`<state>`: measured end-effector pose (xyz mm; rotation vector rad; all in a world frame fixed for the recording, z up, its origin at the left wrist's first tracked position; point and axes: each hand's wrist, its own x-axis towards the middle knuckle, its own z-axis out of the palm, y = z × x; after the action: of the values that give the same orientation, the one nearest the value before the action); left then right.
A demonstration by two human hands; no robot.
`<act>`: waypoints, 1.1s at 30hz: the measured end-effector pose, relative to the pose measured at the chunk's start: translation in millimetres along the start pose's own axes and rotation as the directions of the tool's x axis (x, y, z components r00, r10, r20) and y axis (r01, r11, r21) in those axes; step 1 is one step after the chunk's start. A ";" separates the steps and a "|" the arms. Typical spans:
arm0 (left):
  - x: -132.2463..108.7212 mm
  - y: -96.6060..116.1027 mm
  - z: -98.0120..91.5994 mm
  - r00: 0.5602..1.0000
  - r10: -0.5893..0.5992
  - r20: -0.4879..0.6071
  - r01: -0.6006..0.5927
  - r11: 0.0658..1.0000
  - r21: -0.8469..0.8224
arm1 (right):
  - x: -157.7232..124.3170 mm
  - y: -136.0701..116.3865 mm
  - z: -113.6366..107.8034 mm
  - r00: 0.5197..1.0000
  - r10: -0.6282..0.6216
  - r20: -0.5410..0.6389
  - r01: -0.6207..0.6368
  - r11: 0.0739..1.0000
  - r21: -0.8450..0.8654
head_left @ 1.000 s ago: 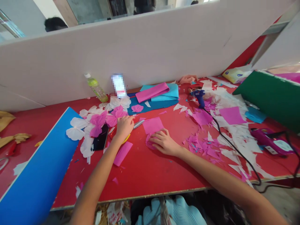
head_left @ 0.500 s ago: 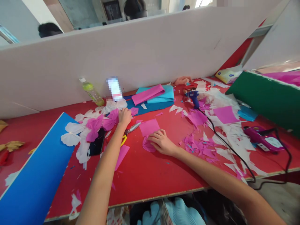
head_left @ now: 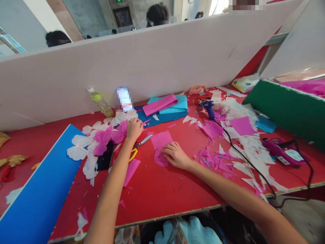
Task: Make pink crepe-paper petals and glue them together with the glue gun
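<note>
My left hand [head_left: 134, 128] reaches forward with its fingers curled down on a pink paper flower [head_left: 119, 134], part of a cluster of pink and white paper flowers [head_left: 86, 144]. Just behind that hand lie scissors [head_left: 140, 143] with yellow handles. My right hand [head_left: 175, 154] rests on the red table [head_left: 157, 193], its bent fingers pressing a crumpled pink paper piece [head_left: 160, 158]. A flat pink paper square [head_left: 161, 139] lies just beyond it.
A black phone [head_left: 105, 156] lies under the flowers. A blue board [head_left: 38, 189] leans at the left. Blue glue gun [head_left: 209, 107] with a black cord, a purple tool [head_left: 281, 153], paper scraps and a green board [head_left: 286, 108] fill the right. A bottle [head_left: 101, 102] and folded paper [head_left: 165, 103] sit by the white partition.
My left hand left the scissors and moved forward onto the pink flower. My right hand stayed on the crumpled pink paper. The view tilted slightly.
</note>
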<state>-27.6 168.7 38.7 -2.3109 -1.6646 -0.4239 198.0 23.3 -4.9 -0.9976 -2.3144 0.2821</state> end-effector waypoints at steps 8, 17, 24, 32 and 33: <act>-75.3 49.0 -57.7 0.982 0.169 -0.086 -0.153 0.975 0.162 | -1.5 -0.1 3.8 0.997 0.057 -0.057 -0.059 0.997 -0.040; -147.8 72.7 -68.0 0.966 0.089 0.244 -0.016 0.958 -0.287 | -2.9 -2.0 5.7 1.000 -0.009 -0.018 0.007 0.996 -0.084; -150.8 45.9 -55.3 0.957 0.236 0.169 -0.201 0.959 -0.201 | -2.7 1.7 9.3 0.999 -0.034 -0.010 0.032 0.987 -0.157; -168.8 56.9 -55.2 0.955 0.212 0.208 -0.186 0.973 -0.138 | 1.2 1.7 9.8 0.998 -0.063 0.030 0.067 0.977 -0.203; -169.4 58.2 -55.6 0.957 0.203 0.208 -0.178 0.975 -0.136 | 1.3 1.5 9.7 0.998 -0.063 0.029 0.068 0.976 -0.206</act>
<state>-27.7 -18.2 22.9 -2.6602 -1.5238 -0.2345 192.4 25.6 -12.7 -1.0191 -2.4288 0.0252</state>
